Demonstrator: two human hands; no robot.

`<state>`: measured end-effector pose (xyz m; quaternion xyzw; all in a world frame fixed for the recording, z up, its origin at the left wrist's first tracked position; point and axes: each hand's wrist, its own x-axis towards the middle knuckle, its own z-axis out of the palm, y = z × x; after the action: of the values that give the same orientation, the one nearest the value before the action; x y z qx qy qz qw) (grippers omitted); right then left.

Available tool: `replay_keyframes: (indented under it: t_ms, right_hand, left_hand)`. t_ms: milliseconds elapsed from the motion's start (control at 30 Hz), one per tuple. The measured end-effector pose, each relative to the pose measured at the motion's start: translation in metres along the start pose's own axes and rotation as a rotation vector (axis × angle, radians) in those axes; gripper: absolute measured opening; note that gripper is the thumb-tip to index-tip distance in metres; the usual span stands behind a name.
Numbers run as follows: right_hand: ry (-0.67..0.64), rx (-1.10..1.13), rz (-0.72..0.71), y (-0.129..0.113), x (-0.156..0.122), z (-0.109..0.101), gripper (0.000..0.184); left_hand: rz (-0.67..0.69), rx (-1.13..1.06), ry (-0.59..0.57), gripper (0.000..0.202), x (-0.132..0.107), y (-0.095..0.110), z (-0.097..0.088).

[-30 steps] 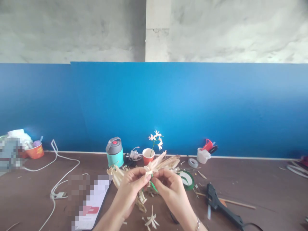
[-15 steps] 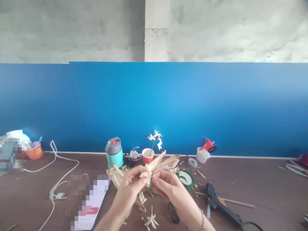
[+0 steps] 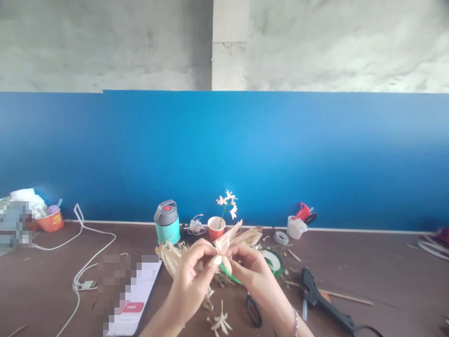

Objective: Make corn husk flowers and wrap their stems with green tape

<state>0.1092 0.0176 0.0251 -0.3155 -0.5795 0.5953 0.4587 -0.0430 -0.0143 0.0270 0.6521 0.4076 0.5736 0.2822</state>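
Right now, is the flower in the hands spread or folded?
Spread: the flower, held between the left hand and right hand, has pale petals splaying apart, some up, some down.

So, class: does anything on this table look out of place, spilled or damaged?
Nothing looks spilled or broken. Slightly untidy: the black glue gun lies across a thin stick, and loose dry scraps litter the table nearby instead of being gathered.

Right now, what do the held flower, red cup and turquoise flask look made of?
Held flower: perhaps dried husk, matte; thin cream petals match the strips behind. Red cup: likely paper; thin wall, pale inside; finish unclear. Turquoise flask: smooth, evenly coloured body; plastic or painted metal, can't tell.
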Motion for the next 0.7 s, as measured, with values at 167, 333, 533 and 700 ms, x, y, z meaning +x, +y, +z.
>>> replay_keyframes:
  t_ms: [167, 333, 533, 700]
  right_hand:
    - [-0.009, 0.006, 0.022, -0.010, -0.006, -0.001, 0.036]
    - [-0.009, 0.048, 0.044, -0.010, -0.007, 0.000, 0.030]
    - [-0.026, 0.065, 0.090, -0.011, -0.006, -0.003, 0.026]
    - [-0.055, 0.139, 0.035, -0.017, -0.006, 0.001, 0.026]
  left_hand:
    - [0.137, 0.175, 0.096, 0.013, -0.003, -0.005, 0.003]
    - [0.167, 0.225, 0.077, 0.013, -0.003, -0.004, 0.004]
    - [0.212, 0.244, 0.102, 0.009, -0.003, -0.005, 0.004]
    - [0.220, 0.278, 0.124, 0.010, -0.004, -0.003, 0.005]
